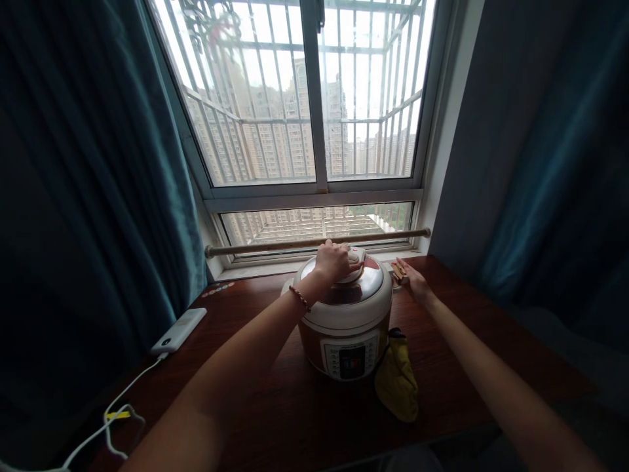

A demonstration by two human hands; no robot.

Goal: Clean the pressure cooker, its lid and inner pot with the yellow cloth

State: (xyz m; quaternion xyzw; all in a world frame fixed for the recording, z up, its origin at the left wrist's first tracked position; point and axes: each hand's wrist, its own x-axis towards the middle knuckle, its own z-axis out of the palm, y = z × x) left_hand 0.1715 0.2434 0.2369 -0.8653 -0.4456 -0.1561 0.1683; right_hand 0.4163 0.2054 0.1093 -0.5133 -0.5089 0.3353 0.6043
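Observation:
A white and brown electric pressure cooker (346,321) stands on the dark wooden table, its control panel facing me. My left hand (333,260) is closed over the handle on top of its shiny lid. To the right of the cooker, my right hand (415,282) has its fingers around a small tan, block-like thing (400,273), held beside the cooker's side handle. Whether that thing touches the handle I cannot tell. A yellow cloth item with a dark edge (398,380) lies against the cooker's front right.
A white power bank (179,331) with a white cable (132,380) lies at the table's left. Behind the cooker, a horizontal rod (265,248) crosses below the barred window. Blue curtains (98,164) hang on both sides. The table's (275,413) front edge is near me.

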